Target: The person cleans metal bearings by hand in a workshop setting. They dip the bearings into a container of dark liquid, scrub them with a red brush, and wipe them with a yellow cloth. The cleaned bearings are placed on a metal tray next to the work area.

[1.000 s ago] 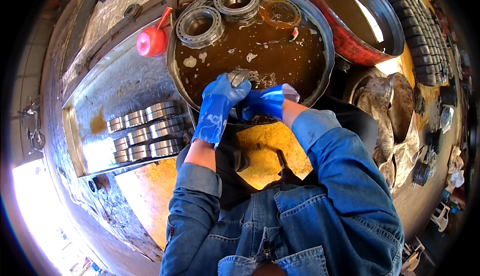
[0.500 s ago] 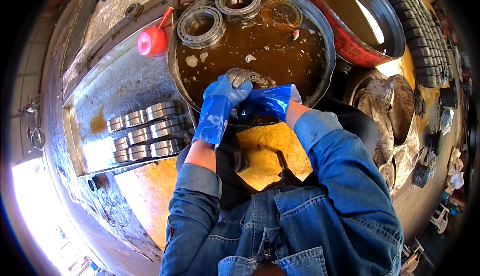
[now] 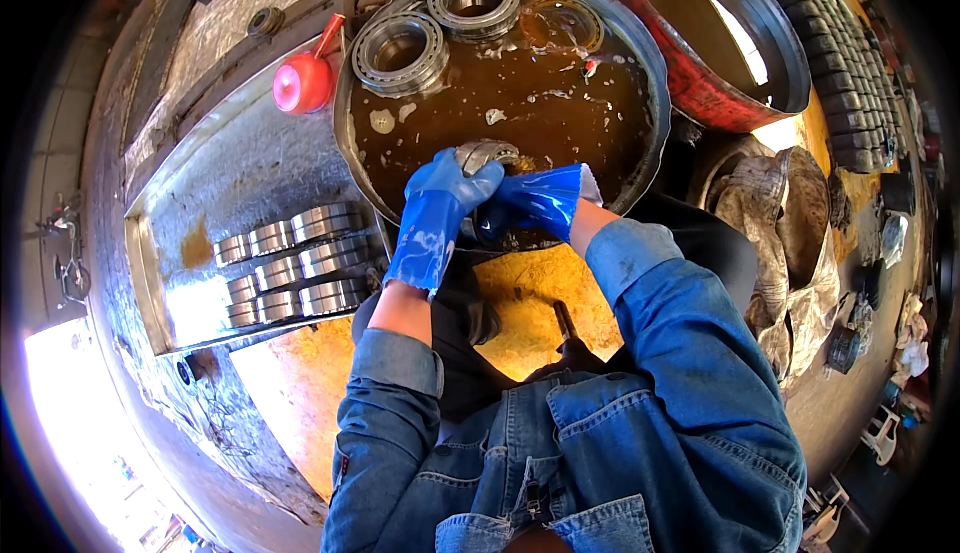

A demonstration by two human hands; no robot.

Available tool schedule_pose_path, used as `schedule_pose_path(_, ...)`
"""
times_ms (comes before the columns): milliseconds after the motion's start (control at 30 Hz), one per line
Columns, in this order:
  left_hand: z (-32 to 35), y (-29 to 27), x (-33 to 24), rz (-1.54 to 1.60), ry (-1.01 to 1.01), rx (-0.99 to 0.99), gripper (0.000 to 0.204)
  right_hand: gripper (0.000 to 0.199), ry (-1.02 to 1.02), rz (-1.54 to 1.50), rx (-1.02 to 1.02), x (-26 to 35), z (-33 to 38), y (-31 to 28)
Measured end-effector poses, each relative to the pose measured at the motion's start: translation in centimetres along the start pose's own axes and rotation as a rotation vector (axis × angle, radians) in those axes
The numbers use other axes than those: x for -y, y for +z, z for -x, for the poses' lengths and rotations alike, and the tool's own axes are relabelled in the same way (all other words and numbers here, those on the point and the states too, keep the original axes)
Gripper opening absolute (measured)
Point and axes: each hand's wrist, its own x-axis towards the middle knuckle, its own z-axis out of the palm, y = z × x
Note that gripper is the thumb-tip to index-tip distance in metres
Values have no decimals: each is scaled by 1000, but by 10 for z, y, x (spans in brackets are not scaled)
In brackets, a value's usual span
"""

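Observation:
Both my hands wear blue rubber gloves and meet over the near edge of a round metal pan [image 3: 655, 138] of murky brown liquid. My left hand [image 3: 450, 181] is closed around a metal bearing [image 3: 484, 154], which it holds at the liquid's surface. Pressed close on the near right side of the bearing, my right hand [image 3: 520, 203] is curled, with its fingers mostly hidden by the glove cuff. What it grips cannot be made out. Two large roller bearings, one left [image 3: 400, 55] and one further right [image 3: 474, 5], rest at the pan's far side.
To the left, a metal tray [image 3: 145, 278] carries rows of shiny bearing rings [image 3: 300, 263]. A red ladle-like vessel [image 3: 302, 83] with a handle stands beside the pan. On the right are a red drum [image 3: 690, 73], stacked dark parts [image 3: 850, 83] and a stained sack [image 3: 785, 243].
The bearing has turned slightly under my hands, and the liquid around it has shifted. Both arms stay in nearly the same place.

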Motion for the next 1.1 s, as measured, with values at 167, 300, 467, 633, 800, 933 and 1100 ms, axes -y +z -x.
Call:
schedule_pose_path(167,3,-4,-8,4,-18,2,81,51,-731,815,-680,-22,-30,26)
schedule_pose_path(300,7,-5,-6,40,-1,13,82,37,-198,835,-165,4,-1,15)
schedule_pose_path(467,3,-2,-1,34,16,-16,84,29,13,-264,-154,6,0,11)
schedule_pose_path(633,1,-2,-6,19,-3,0,85,27,-285,716,-368,-41,-44,25)
schedule_pose_path(800,0,1,-1,30,0,11,82,38,-519,1032,-414,-54,-60,22)
schedule_pose_path(933,10,-10,-8,77,7,24,81,38,-14,-144,-96,-10,-12,4)
schedule_pose_path(1100,5,-6,-4,70,3,32,83,40,-7,395,-130,14,-5,13)
